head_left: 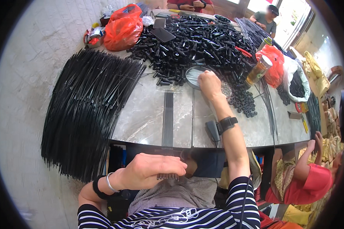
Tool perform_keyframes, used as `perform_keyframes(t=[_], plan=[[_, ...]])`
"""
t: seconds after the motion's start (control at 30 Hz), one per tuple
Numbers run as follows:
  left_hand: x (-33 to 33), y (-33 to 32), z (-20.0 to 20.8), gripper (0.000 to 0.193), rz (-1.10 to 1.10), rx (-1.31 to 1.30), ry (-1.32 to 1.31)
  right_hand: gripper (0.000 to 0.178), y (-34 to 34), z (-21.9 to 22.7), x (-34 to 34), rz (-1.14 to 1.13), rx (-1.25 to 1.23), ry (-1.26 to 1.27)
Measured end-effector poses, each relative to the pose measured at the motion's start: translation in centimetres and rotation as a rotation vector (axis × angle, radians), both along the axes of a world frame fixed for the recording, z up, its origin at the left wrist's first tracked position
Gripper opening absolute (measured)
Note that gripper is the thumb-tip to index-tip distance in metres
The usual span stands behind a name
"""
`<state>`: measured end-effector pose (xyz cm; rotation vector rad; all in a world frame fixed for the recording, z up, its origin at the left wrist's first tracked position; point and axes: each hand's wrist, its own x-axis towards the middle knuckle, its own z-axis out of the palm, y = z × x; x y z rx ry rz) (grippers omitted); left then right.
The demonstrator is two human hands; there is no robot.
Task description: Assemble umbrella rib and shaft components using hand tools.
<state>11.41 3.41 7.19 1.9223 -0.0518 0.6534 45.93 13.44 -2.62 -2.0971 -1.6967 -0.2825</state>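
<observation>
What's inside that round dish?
Thin, pale strips show inside the round dish. The right grip covers its right part, so whatever lies underneath can't be seen.

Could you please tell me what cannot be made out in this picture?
Head view, right hand: its own back hides the fingertips at the dish, so any grip is unclear.
Head view, black rods: the left hand covers a stretch near their lower ends.
Head view, left-side red bag: crumpled plastic hides whatever is inside.
Head view, far person in red: the top edge cuts off the head.
</observation>
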Motion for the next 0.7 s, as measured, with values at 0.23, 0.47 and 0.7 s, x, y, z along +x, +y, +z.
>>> perform_keyframes(t=[0.23, 0.47, 0.7], plan=[[0.5, -0.1, 0.4, 0.02, 0.03, -0.004, -0.001, 0.015, -1.1, 1.7, 0.3, 0.02, 0.085, 0.11], [0.8, -0.6, -0.1, 0.021, 0.122, 0.008, 0.022, 0.014, -8.9, 8.6, -4.0, 0.166, 0.227, 0.707], [0.5, -1.7, 0.3, 0.017, 0.198, 0.007, 0.056, 0.009, -22.2, 15.6, -12.9, 0.4, 0.244, 0.575]])
